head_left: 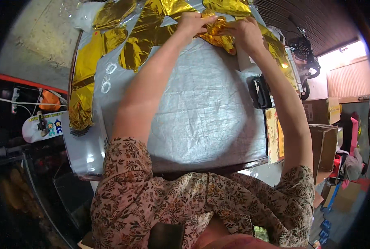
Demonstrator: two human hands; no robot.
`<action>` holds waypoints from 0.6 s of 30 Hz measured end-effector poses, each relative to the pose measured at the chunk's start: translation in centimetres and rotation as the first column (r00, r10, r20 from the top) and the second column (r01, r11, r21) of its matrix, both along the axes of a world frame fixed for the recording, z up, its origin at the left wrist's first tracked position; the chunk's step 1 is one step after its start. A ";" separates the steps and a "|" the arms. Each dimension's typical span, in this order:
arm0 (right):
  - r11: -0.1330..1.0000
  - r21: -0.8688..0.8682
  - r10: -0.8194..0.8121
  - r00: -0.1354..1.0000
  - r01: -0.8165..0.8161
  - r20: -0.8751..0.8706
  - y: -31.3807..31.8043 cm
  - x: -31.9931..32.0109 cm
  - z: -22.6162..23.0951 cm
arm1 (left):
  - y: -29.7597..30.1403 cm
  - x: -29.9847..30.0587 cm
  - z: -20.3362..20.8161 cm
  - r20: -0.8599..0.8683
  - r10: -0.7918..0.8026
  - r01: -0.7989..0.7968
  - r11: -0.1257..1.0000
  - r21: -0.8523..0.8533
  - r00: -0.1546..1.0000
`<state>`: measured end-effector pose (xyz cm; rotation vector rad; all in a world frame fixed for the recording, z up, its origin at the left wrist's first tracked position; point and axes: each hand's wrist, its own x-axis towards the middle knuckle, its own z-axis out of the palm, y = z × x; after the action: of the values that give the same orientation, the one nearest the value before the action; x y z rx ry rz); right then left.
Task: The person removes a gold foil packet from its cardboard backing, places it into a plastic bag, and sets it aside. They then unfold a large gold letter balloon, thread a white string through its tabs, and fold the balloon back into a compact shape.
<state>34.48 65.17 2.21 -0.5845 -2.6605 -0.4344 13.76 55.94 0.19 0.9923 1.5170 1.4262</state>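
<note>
At the far edge of the table, a crumpled gold foil balloon (219, 36) lies between my two hands. My left hand (192, 25) grips its left side, with the index finger stretched over the foil and the thumb below. On the balloon's right side, the fingers of my right hand (247, 34) are closed in a pinch on the foil. Flat gold foil balloons surround this one; a long balloon (135, 52) lies left of my left hand. Another strip of foil balloons (85, 68) runs down the table's left edge.
A pale, wrinkled sheet (201, 103) covers the table. Thin clear loops (106, 83) lie on its left part. A black holder (261, 92) and printed cards (273, 135) sit beside my right forearm. Cardboard boxes (323, 145) stand to the right, a fan (300, 47) beyond.
</note>
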 end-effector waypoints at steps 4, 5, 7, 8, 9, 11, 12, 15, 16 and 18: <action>0.998 0.045 0.051 0.999 -0.051 0.002 -0.2 -0.1 0.2 | 0.3 -3.2 1.1 0.242 0.093 -0.118 0.989 0.092 0.966; 0.996 0.045 0.077 0.997 -0.076 -0.010 -1.0 -1.3 0.7 | 0.5 -5.9 0.9 0.234 0.114 -0.152 0.977 0.150 0.965; 0.996 0.076 -0.054 0.990 0.045 0.129 -1.4 -1.4 1.3 | 0.9 -6.4 2.1 0.276 0.241 -0.275 0.957 0.091 0.930; 0.995 0.077 -0.074 0.987 0.063 0.141 -1.4 -0.6 1.8 | 0.9 -5.4 3.0 0.284 0.241 -0.265 0.963 0.049 0.928; 0.996 0.051 -0.080 0.979 0.072 0.190 -1.8 -0.9 2.4 | 0.0 -6.1 2.8 0.428 0.067 -0.267 0.864 0.427 0.901; 0.996 0.025 -0.088 0.967 0.085 0.241 -2.0 -1.0 2.5 | 0.1 -6.9 4.7 0.434 0.281 -0.438 0.841 0.318 0.856; 0.997 0.057 -0.067 0.968 0.055 0.242 -1.8 -0.9 2.2 | 0.1 -7.3 5.8 0.412 0.484 -0.598 0.774 0.210 0.772; 0.993 0.083 -0.105 0.940 0.082 0.324 -2.4 -1.7 2.9 | -0.9 -10.1 6.3 0.588 0.351 -0.578 0.775 0.254 0.729; 0.987 0.082 -0.161 0.902 0.139 0.400 -3.1 -2.6 3.5 | -1.0 -12.0 5.6 0.582 0.366 -0.591 0.765 0.257 0.726; 0.994 0.050 -0.106 0.940 0.095 0.326 -3.9 -3.0 3.2 | -0.9 -12.8 4.4 0.438 0.423 -0.532 0.832 0.160 0.793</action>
<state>31.47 61.26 5.37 -0.6931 -2.9393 -0.6560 0.96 55.06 4.59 0.4259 1.3425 2.1067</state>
